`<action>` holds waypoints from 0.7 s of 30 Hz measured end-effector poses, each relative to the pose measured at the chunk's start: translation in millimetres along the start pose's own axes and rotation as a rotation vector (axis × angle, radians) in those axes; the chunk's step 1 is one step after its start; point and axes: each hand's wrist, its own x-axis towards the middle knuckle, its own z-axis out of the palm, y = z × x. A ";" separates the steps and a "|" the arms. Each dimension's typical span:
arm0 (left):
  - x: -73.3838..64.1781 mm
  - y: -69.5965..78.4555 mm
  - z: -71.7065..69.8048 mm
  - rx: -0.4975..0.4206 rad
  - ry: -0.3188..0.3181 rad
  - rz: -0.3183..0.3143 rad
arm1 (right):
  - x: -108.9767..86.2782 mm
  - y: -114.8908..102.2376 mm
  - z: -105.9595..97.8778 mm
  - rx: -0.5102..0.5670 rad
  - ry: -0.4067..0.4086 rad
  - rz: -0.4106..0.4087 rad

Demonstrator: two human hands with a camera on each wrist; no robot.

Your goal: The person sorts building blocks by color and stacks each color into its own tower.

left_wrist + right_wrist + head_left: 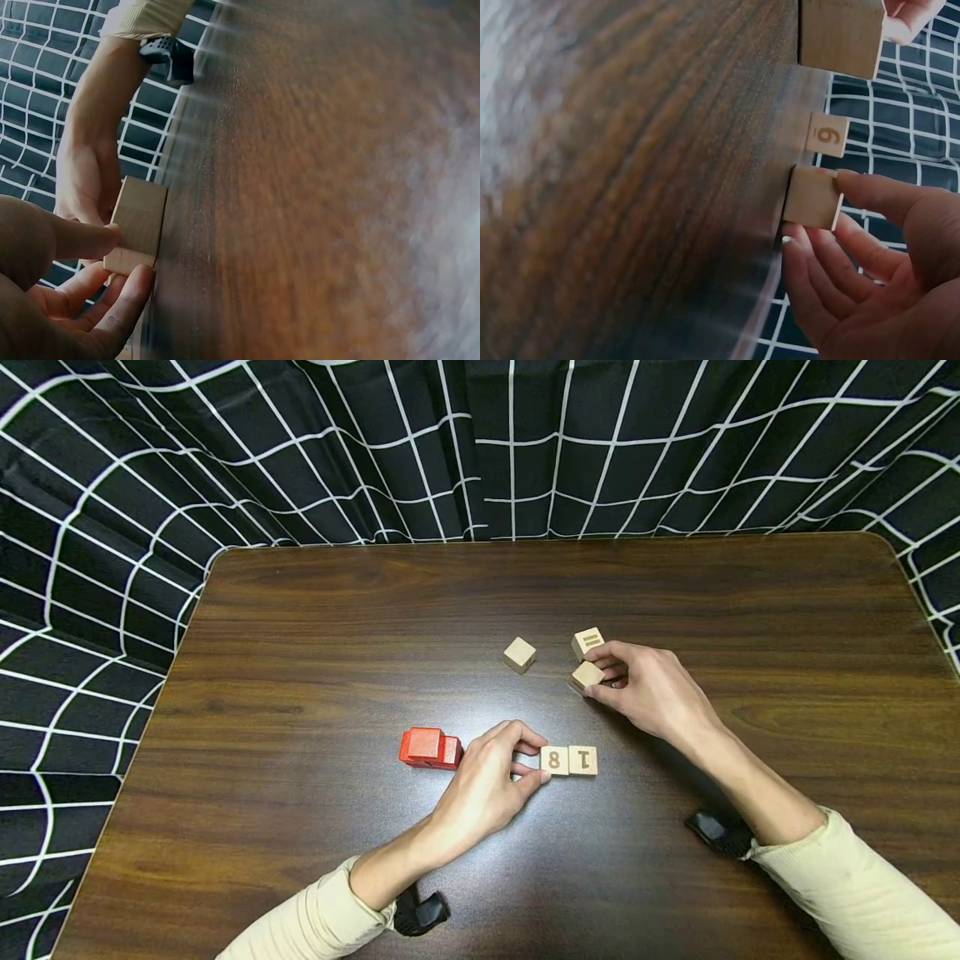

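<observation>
In the head view, two wooden cubes stand side by side, one marked 8 (554,761) and one marked 1 (582,761). The left hand (491,772) pinches the 8 cube at its left end between thumb and fingers. Up and to the right, the right hand (656,689) holds a wooden cube with a plain top (587,677) between thumb and fingers, low at the table. Just behind it sits a cube with an equals sign (588,642), close to the right index finger. The right wrist view shows the held cube (811,196) with a plain face.
Another wooden cube (520,655) lies left of the right hand; its side reads 6 or 9 in the right wrist view. Red blocks (429,747) sit close left of the left hand. Dark gridded cloth (547,460) hangs behind the brown wooden table (337,635).
</observation>
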 end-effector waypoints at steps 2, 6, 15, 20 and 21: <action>0.0 0.6 -0.1 0.003 -0.001 -0.006 | -0.7 0.5 0.1 0.000 -0.004 0.000; 0.1 0.3 0.1 0.015 0.001 -0.009 | -2.0 0.8 -0.2 0.011 -0.003 -0.010; -0.8 1.1 0.0 0.013 -0.001 -0.014 | -10.9 -1.5 -3.3 0.078 0.028 -0.075; -0.9 1.1 0.1 0.006 -0.002 -0.015 | -17.3 -4.5 -6.0 0.098 0.052 -0.094; -0.9 1.1 0.2 0.006 -0.002 -0.015 | -18.4 -4.8 -6.2 0.108 0.056 -0.095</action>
